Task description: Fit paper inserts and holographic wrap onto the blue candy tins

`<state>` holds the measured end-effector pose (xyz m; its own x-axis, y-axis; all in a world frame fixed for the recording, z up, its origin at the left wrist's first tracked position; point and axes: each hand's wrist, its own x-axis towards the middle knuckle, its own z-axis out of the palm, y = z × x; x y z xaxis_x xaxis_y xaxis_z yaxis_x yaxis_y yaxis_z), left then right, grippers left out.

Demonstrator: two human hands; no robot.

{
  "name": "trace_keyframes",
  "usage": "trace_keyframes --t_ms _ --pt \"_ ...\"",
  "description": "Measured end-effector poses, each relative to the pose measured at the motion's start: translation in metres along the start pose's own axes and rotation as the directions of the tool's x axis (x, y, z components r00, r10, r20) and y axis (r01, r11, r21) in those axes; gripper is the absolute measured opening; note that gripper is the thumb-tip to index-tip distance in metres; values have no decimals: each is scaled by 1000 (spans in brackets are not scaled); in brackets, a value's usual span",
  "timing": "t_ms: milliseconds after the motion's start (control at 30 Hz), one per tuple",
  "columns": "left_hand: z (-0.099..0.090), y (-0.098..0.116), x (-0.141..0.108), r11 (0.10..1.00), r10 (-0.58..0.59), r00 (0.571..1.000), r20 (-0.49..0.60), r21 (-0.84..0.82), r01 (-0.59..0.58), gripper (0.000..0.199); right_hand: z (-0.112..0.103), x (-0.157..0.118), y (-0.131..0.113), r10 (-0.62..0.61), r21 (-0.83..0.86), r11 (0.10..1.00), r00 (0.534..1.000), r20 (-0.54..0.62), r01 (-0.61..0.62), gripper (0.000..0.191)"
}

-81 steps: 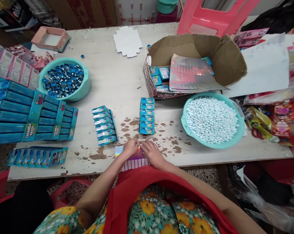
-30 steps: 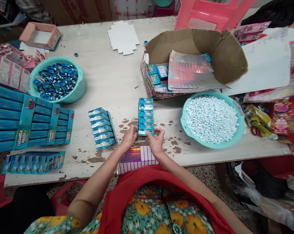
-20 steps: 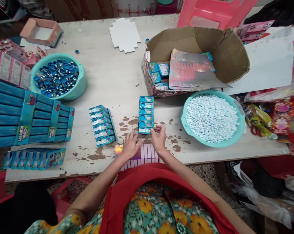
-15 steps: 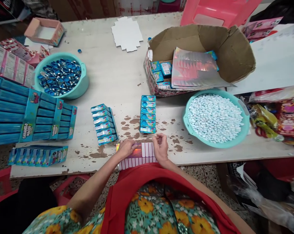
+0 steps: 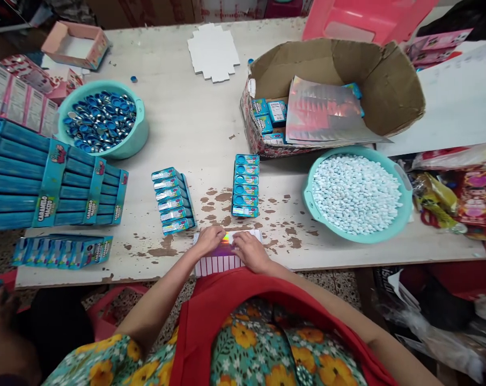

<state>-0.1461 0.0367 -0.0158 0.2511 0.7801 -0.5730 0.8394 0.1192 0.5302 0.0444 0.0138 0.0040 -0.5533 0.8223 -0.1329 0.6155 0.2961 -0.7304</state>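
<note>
A shiny sheet of labels (image 5: 213,266), with white strips divided by purplish lines and a rainbow-like patch, lies at the table's front edge before me. My left hand (image 5: 211,239) rests on its left part, fingers curled at the shiny area. Close beside it, my right hand (image 5: 249,250) has bent fingers pressed on the sheet's middle. Whether a single label is between the fingertips is too small to tell. Just beyond my hands stand a row of small blue candy boxes (image 5: 245,185) and, to its left, another blue row (image 5: 172,200).
A teal tub of blue caps (image 5: 140,131) stands left, near stacked blue boxes (image 5: 45,203). At right are a teal tub of pale candies (image 5: 355,195) and a cardboard carton (image 5: 396,91) with silvery sheets (image 5: 327,115). Another person's hand (image 5: 4,316) shows at lower left.
My right hand has moved left from the sheet's right edge to its middle, near my left hand. Another person's hand has come into view at lower left.
</note>
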Motion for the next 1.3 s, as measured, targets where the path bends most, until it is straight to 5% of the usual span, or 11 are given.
trace_keyframes --t_ms 100,200,333,500,600,767,900,1033,1167,1233,1300 --pt "-9 10 -9 998 6 994 -106 -67 -13 33 -16 2 -11 60 68 996 996 -59 -56 12" --pt "-23 29 -23 937 125 970 -208 -297 -185 34 -35 7 -23 170 229 965 971 -170 -129 13" --pt "-41 51 -26 812 239 970 -52 -537 -229 28 -57 20 -30 292 371 911 918 -269 -181 16" --pt "-75 59 10 839 202 970 -138 -487 -244 22 -59 54 -16 355 249 935 706 -613 -253 17" --pt "-90 54 40 848 252 954 -162 -439 -298 16 -49 76 -2 432 300 901 598 -676 -312 16" --pt "-73 39 71 820 236 962 -135 -504 -272 16 -32 92 16 572 494 816 536 -621 -299 15" --pt "-43 35 78 886 63 979 -192 -441 -143 14 -33 95 25 726 674 673 443 -526 -303 41" --pt "-37 28 68 968 -70 967 -246 -250 7 20 -48 88 27 698 682 681 521 -492 -268 34" --pt "-37 10 32 1000 8 997 -72 -23 -10 28 -50 52 9 513 493 846 561 -650 -204 22" --pt "-30 4 12 995 74 997 13 73 -75 27 -39 29 -1 376 392 907 719 -584 -156 17" --pt "-20 1 -3 989 66 997 32 133 -69 19 -21 14 -4 249 361 926 894 -371 -108 12"
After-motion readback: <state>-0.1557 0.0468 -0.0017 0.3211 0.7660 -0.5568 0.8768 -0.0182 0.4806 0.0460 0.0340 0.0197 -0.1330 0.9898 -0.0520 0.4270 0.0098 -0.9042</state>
